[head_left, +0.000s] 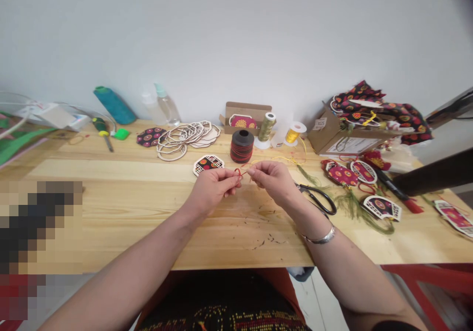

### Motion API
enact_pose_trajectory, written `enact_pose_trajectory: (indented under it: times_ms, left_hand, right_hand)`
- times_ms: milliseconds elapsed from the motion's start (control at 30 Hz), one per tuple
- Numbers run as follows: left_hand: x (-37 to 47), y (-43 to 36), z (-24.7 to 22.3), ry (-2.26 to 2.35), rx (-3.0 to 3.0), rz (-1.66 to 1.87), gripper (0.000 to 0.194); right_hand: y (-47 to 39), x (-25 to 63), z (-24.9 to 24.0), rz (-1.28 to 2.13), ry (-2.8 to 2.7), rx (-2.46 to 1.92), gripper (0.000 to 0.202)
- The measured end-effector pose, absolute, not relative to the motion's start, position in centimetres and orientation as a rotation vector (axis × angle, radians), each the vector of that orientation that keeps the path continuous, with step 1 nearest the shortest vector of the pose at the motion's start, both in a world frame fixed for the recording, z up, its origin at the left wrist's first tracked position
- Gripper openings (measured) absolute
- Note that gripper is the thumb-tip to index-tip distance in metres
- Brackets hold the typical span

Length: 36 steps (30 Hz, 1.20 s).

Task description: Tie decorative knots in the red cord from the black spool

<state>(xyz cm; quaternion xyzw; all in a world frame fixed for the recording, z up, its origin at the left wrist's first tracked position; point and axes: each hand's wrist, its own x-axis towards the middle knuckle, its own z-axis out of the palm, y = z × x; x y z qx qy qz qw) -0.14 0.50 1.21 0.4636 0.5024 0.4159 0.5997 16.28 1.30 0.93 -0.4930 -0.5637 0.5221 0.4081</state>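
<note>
Between my two hands runs a thin red cord point(243, 172), looped near the left fingertips. My left hand point(218, 182) pinches one part of it, and my right hand point(271, 177) pinches another a short way to the right. Just behind the hands stands a dark spool point(242, 146) wound with red cord. An ornament with a black patterned centre and a white fretwork frame point(208, 165) lies behind my left hand, partly covered by it. Black-handled scissors point(320, 198) lie beside my right wrist, their blades largely hidden.
White frames point(188, 139) are piled at the back, near a screwdriver point(101, 130) and a teal thread cone point(115, 105). Green point(266, 128) and yellow point(293, 134) thread spools stand at centre back. Rightward are a cardboard box point(347, 134) of patterned cloth and several tasselled ornaments point(381, 208).
</note>
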Motion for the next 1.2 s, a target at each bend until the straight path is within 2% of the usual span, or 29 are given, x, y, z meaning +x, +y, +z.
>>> enact_pose_trajectory:
  times_ms: [433, 633, 1000, 1200]
  left_hand:
    - [-0.2, 0.3, 1.1, 1.179, 1.239, 1.026, 0.012]
    - [-0.2, 0.3, 0.9, 1.203, 1.242, 1.056, 0.012]
    - [-0.4, 0.4, 0.2, 1.248, 1.201, 1.096, 0.016]
    - [-0.3, 0.6, 0.5, 1.186, 1.172, 1.081, 0.013]
  right_hand:
    - [0.7, 15.5, 1.3, 1.219, -1.477, -1.249, 0.027]
    - [0.3, 15.6, 1.4, 0.857, -1.507, -1.298, 0.029]
    - [-0.2, 14.5, 1.5, 1.298, -1.519, -1.276, 0.029]
    - [0.3, 15.2, 1.5, 1.335, -1.488, -1.238, 0.027]
